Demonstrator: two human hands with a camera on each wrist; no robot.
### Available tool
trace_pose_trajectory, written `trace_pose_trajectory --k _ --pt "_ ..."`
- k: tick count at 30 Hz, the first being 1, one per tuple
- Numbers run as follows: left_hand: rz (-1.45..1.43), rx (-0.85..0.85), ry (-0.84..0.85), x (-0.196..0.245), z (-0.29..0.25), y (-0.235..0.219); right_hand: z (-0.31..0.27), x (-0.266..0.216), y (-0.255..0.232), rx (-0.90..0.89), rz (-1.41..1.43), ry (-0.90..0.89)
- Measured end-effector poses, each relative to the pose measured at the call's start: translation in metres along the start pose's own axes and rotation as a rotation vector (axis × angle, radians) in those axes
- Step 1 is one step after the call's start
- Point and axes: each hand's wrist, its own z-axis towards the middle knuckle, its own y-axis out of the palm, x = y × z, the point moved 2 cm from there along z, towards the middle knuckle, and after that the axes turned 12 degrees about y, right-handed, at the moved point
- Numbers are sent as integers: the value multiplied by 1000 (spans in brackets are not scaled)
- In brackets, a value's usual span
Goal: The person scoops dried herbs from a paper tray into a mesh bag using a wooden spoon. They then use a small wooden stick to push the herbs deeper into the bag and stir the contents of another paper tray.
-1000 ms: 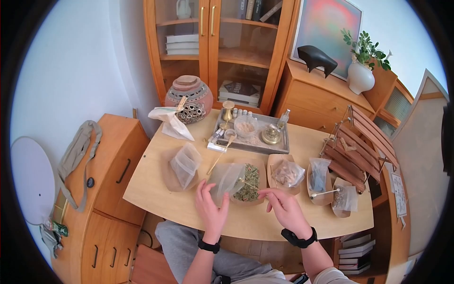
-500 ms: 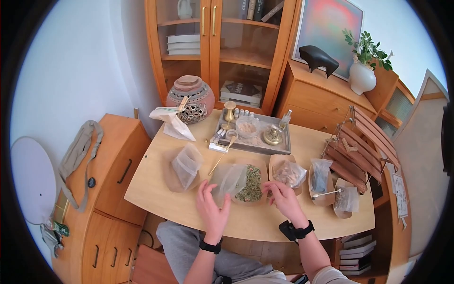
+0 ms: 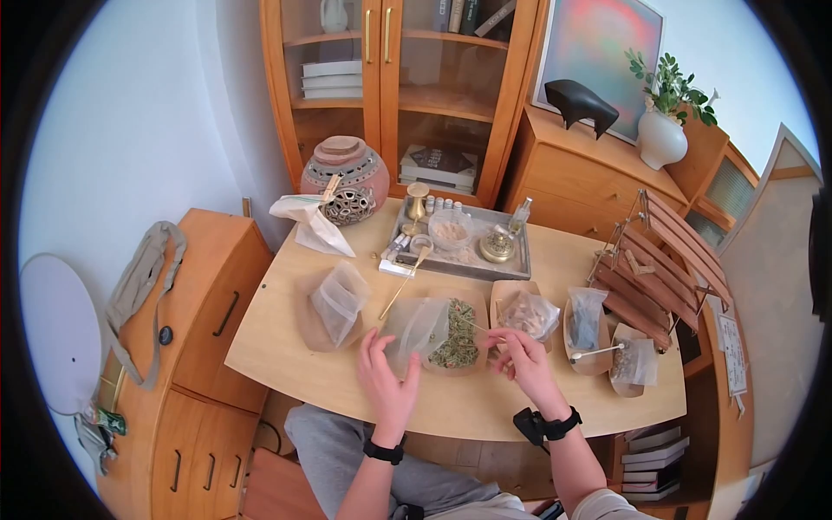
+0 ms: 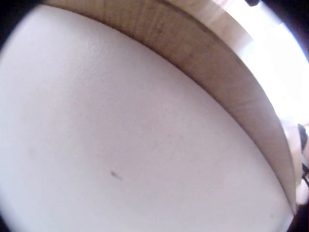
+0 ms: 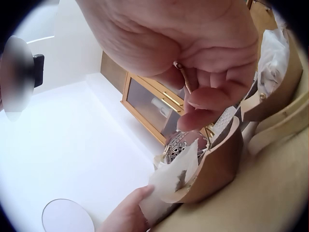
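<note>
My right hand (image 3: 523,362) pinches a thin brass-coloured spoon (image 5: 183,75) between thumb and fingers, its handle crossing the palm in the right wrist view. The spoon's far end reaches over dried green herbs (image 3: 457,343) in a brown tray (image 3: 481,314). At the tray's left side lies a translucent pouch (image 3: 414,322), its mouth towards the herbs. My left hand (image 3: 387,387) holds the pouch's near left edge, thumb on its surface and fingers along the outer side. Only pale skin and a strip of wood fill the left wrist view.
Another tray with an upright pouch (image 3: 336,299) stands left. To the right are a tray with a filled bag (image 3: 529,317) and two smaller trays with pouches. A grey tray (image 3: 485,270) of bowls and vials, a clay jar (image 3: 347,169) and a wooden rack (image 3: 646,277) stand farther back.
The right hand drew the spoon rightward away from the pouch mouth, then brought it back over the herbs. The left hand stays at the pouch.
</note>
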Motion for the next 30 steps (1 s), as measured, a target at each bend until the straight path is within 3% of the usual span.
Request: trace_pose_trajectory --k 8,10,13,19,25,30 --pt "6 4 0 0 -1 1 -27 -24 6 -1 -54 -90" --pt "8 -3 -5 0 0 0 -25 -24 13 -42 -264 -154" --pt "26 -18 -13 0 0 -1 -25 -27 16 -20 -321 -158" --pt "3 5 2 -1 -1 0 -23 -23 3 38 -162 -176" --pt "8 0 -11 0 0 -1 -18 -9 -9 39 -290 -57" --pt "-70 51 -38 -3 -1 0 -25 -14 -8 -15 -174 -6"
